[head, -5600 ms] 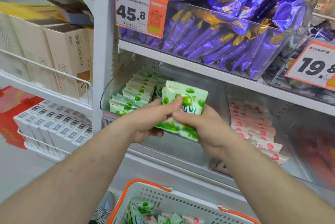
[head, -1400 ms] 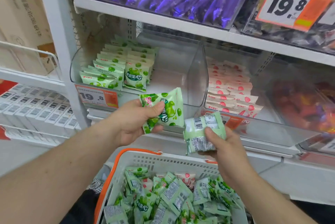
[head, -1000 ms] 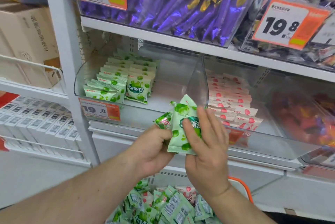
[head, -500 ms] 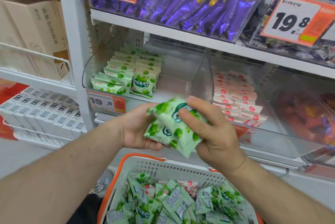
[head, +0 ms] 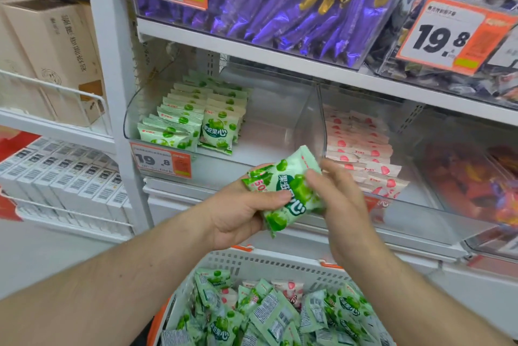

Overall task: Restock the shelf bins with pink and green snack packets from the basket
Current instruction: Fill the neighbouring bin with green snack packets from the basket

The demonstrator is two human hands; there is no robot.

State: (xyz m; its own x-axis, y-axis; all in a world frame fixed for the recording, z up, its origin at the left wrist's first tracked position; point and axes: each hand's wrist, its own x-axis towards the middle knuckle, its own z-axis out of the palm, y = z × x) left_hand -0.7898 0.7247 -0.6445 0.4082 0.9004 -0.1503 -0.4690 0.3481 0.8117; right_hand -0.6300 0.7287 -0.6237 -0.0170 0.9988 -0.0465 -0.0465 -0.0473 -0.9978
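Observation:
I hold a small stack of green snack packets (head: 290, 191) in front of the shelf, between both hands. My left hand (head: 238, 211) grips the stack from below, thumb across the front packet. My right hand (head: 342, 200) pinches its right edge with curled fingers. Behind them, a clear bin (head: 269, 132) holds rows of green packets (head: 196, 118) on its left side. The neighbouring clear bin (head: 420, 205) holds stacked pink packets (head: 361, 146). Below, the white basket with orange rim (head: 269, 264) is full of green packets and a few pink packets (head: 288, 288).
The shelf above carries a bin of purple and gold packets (head: 280, 6) with price tags 45.8 and 19.8. A white upright post (head: 117, 88) separates a left rack of cardboard boxes (head: 56, 51) and white cartons (head: 61, 180). A bin of red packets (head: 476, 180) sits far right.
Since 1.4 s ago my hands brought two separate green packets together into one stack. The stack has since turned more upright and stays in front of the bins.

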